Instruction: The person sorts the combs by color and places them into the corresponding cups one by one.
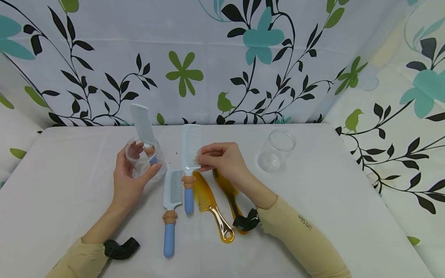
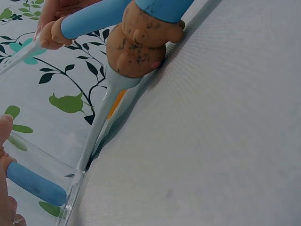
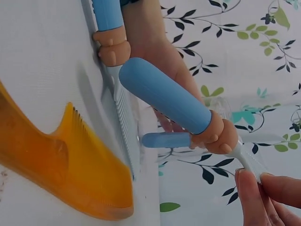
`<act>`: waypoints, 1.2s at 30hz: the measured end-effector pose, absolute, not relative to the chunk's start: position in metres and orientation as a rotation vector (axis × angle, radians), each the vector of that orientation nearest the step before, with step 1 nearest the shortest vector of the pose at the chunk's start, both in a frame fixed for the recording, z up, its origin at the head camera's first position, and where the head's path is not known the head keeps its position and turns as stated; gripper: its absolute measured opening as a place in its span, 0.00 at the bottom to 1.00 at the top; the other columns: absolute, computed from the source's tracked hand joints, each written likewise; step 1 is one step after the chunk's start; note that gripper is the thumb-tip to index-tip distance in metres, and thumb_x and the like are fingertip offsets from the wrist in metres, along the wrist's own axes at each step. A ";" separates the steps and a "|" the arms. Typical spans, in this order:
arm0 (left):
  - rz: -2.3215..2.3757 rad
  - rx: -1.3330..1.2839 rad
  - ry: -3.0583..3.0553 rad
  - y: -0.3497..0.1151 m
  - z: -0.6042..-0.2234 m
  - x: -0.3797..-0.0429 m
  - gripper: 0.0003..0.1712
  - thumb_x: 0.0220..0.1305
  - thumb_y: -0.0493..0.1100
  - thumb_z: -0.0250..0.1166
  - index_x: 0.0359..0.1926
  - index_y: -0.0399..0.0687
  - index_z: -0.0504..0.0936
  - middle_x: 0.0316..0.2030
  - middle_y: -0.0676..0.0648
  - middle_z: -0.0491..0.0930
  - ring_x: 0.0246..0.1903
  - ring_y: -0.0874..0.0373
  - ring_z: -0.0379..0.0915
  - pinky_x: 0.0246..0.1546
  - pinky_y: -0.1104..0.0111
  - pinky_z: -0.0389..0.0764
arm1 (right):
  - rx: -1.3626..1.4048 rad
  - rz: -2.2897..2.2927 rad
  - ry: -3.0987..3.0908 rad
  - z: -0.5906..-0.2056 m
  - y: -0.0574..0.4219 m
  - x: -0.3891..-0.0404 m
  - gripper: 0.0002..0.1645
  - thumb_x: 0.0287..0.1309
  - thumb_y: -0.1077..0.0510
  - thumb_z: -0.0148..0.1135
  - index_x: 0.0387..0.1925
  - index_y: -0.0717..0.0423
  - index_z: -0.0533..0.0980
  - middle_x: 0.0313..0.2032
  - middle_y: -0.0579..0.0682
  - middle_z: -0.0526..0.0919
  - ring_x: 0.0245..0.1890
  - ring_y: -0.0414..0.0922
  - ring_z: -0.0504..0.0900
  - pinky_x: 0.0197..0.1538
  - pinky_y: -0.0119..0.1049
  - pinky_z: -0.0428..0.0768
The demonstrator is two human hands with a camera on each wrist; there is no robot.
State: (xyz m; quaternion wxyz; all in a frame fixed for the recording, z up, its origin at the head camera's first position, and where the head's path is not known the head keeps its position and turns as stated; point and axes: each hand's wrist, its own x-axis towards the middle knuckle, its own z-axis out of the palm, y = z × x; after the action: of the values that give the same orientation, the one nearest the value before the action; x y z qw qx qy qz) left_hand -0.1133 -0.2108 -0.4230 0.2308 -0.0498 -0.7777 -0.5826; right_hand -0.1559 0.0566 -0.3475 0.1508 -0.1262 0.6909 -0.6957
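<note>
My left hand [image 1: 126,181] grips a clear cup [image 1: 158,154] above the left part of the table. A pale blue comb [image 1: 143,121] stands in it, teeth end up, its blue handle [image 2: 37,183] showing through the wall. Just right of the cup, my right hand [image 1: 224,160] pinches a second such comb [image 1: 190,144] by its toothed part. That comb's blue handle [image 3: 164,94] points down, with a brown figure between handle and teeth. A third pale blue comb [image 1: 172,189] lies on the table between my hands, handle toward me.
Two amber combs lie right of the blue one: a wide-bladed comb [image 1: 205,193] and another [image 1: 226,184] partly under my right forearm. Another clear cup [image 1: 274,152] stands at the back right. A patterned curtain [image 1: 174,31] hangs behind the white table [image 1: 69,185].
</note>
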 end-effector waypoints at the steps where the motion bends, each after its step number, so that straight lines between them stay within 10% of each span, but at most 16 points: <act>1: -1.602 -0.137 -2.139 -0.211 -0.423 -0.113 0.49 0.53 0.27 0.72 0.74 0.45 0.58 0.67 0.50 0.69 0.68 0.61 0.61 0.71 0.73 0.59 | -0.363 -2.002 1.981 -0.347 0.056 -0.156 0.09 0.58 0.68 0.68 0.41 0.69 0.82 0.35 0.58 0.88 0.28 0.47 0.89 0.43 0.46 0.87; 36: -1.626 -0.153 -2.094 -0.211 -0.425 -0.115 0.50 0.51 0.26 0.72 0.73 0.47 0.59 0.66 0.50 0.70 0.65 0.61 0.62 0.69 0.74 0.60 | -0.516 -2.174 2.053 -0.317 0.050 -0.150 0.11 0.59 0.65 0.69 0.43 0.67 0.82 0.34 0.58 0.87 0.30 0.50 0.89 0.45 0.44 0.87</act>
State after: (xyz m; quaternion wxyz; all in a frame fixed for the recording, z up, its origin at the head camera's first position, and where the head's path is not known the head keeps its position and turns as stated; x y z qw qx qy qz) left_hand -0.1153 -0.2112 -0.4248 0.2407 -0.0558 -0.7653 -0.5944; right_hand -0.1504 0.0499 -0.3169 0.0533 -0.1699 0.6756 -0.7154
